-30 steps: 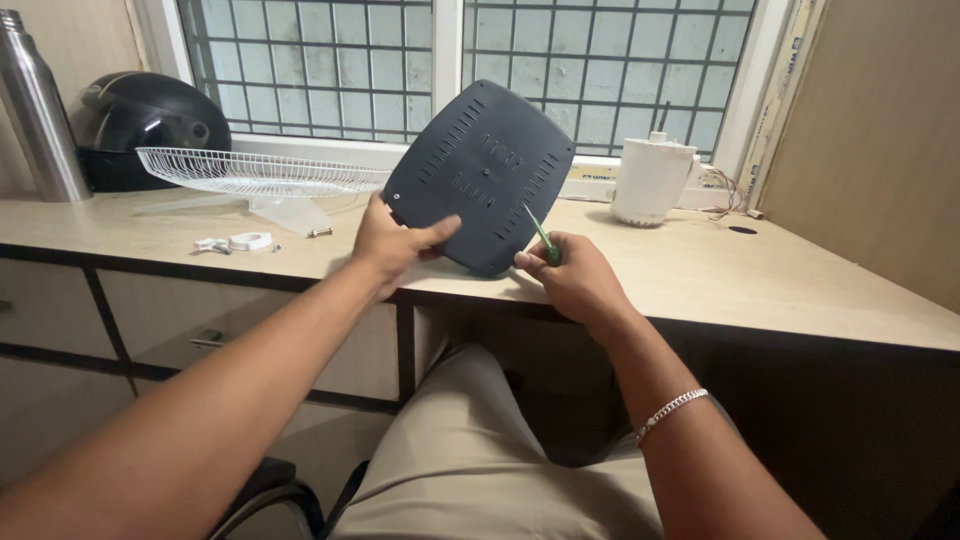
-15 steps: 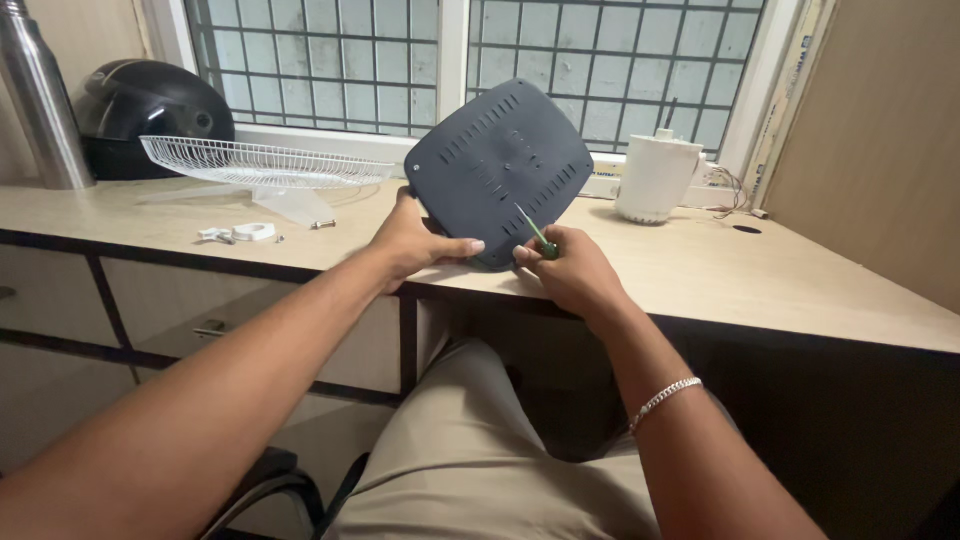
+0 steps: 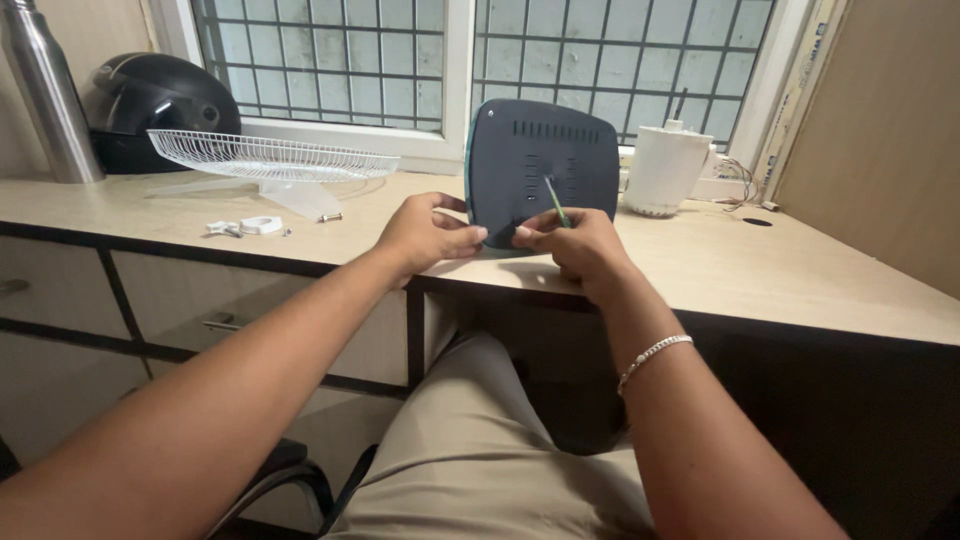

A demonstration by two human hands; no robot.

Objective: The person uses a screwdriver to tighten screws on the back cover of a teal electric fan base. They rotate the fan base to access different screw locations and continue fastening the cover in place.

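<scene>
Left hand (image 3: 432,233) closed on the lower left edge of a dark plastic base panel (image 3: 540,175), thumb on the near face and fingers curled behind, the panel stands nearly upright with its bottom edge resting near the front of a pale wooden desk (image 3: 760,270). Right hand (image 3: 578,247) is shut around a slim green-handled screwdriver (image 3: 556,203) while also pinching the panel's lower edge, the tool's tip set against the slotted face near its centre. Risk, judged from this pose, lies mostly in balance: the panel stands on a narrow edge close to the desk's lip, and a push from the screwdriver could tip it away from the person or skate its foot off the desk and into the lap below. The tip itself looks poorly braced; at this slant it could slip out of whatever recess it sits in, scoring the plastic or sliding toward the left hand's thumb, which lies just beside it. Whether the tip is seated in a screw head cannot be told. Any loosened screw could also drop over the front edge. Behind the panel, near the window, a white plastic housing (image 3: 667,170) with trailing wires stands close enough to be knocked if the panel falls backward. Well to the left lie a white wire fan guard (image 3: 270,155), small white fittings (image 3: 250,227), a black helmet (image 3: 160,105) and a steel bottle (image 3: 50,95).
</scene>
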